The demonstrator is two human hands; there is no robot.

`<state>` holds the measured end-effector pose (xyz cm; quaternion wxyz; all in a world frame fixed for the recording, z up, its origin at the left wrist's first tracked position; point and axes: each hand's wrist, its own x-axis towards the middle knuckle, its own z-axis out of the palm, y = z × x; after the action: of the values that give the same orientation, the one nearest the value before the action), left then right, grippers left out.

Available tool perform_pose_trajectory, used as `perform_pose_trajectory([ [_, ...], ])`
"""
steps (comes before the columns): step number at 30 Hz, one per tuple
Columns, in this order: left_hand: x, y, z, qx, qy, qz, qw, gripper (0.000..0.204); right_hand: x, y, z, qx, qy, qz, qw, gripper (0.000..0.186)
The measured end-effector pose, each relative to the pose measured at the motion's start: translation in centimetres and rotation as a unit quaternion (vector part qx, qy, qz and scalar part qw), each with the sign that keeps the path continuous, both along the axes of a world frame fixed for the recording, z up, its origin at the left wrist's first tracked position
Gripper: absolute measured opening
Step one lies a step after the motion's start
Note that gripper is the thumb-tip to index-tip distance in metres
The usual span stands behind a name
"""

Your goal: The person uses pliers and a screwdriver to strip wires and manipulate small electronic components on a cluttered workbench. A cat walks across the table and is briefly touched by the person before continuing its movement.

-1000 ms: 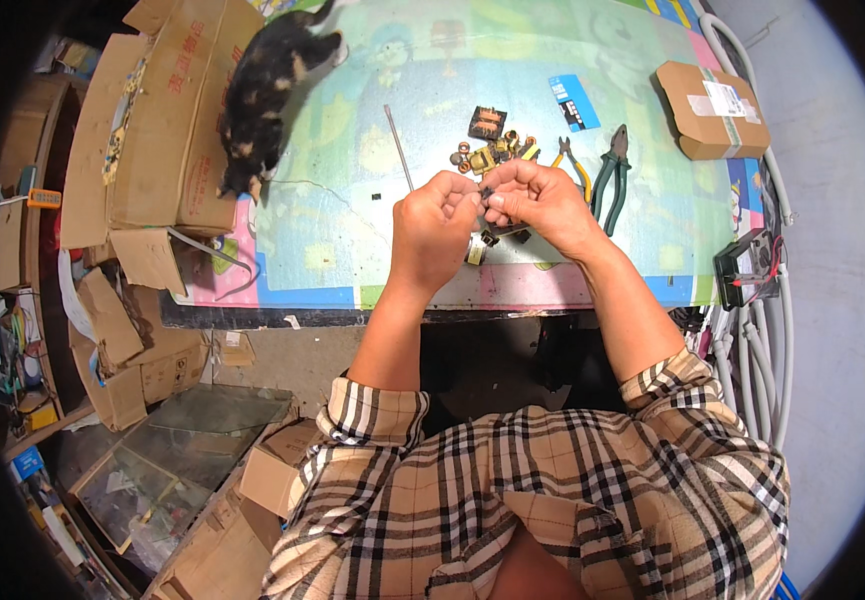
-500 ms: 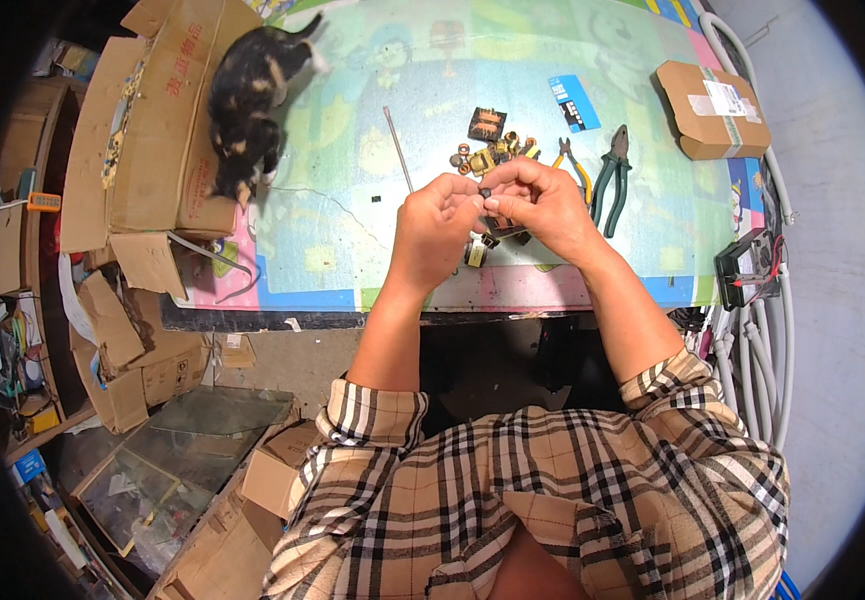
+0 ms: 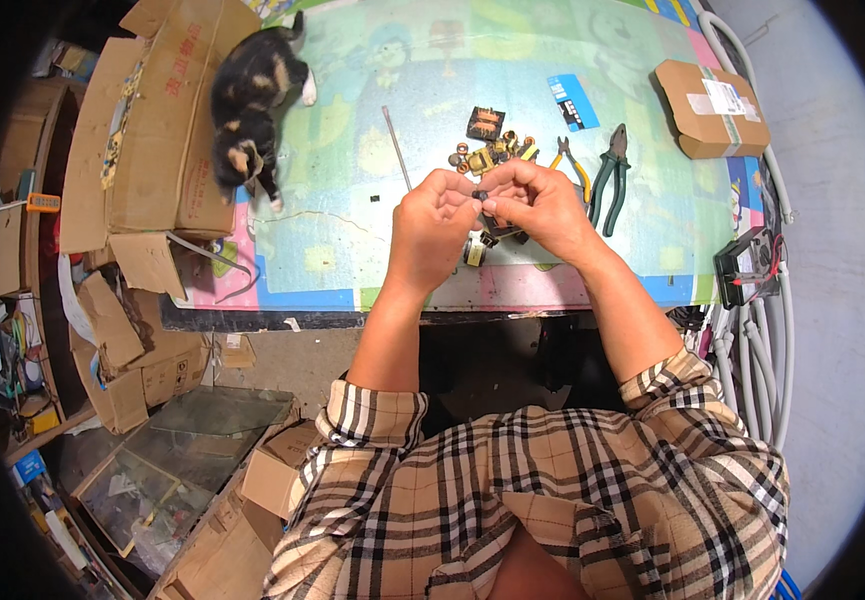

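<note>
Between the fingertips of my left hand and my right hand is a small dark part, pinched from both sides above the near part of the table. Its kind is too small to make out. Under and just beyond my hands lies a heap of salvaged coils and transformers, partly hidden by my fingers. A larger transformer with copper windings sits at its far side. To the right lie yellow-handled cutters and green-handled pliers. A screwdriver lies left of the heap.
A cat stands at the table's left beside a large open carton. A blue card and a small cardboard box lie toward the far right. A black meter with red leads rests at the right edge. A tiny black piece lies left.
The cat has raised its head from the carton's side and shifted its legs and tail. My hands stay nearly in place, still pinching the small dark part, which has turned slightly.
</note>
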<state>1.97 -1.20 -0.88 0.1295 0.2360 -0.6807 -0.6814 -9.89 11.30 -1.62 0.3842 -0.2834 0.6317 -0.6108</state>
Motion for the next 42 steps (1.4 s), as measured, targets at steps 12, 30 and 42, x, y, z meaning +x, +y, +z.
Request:
perform_pose_trajectory([
  [12,0.0,-0.3,0.0,-0.052,-0.039,0.056,0.996,0.011,-5.4,1.7,-4.6,0.2,0.375,-0.162,0.891,0.016],
  [30,0.6,-1.3,0.5,0.063,0.061,-0.002,0.996,0.017,-10.8,4.1,-8.6,0.221,0.252,-0.23,0.913,0.029],
  [42,0.8,-2.1,-0.2,0.358,0.116,-0.032,0.926,0.031,-7.2,4.8,1.3,-0.351,-0.335,0.05,0.873,0.029],
])
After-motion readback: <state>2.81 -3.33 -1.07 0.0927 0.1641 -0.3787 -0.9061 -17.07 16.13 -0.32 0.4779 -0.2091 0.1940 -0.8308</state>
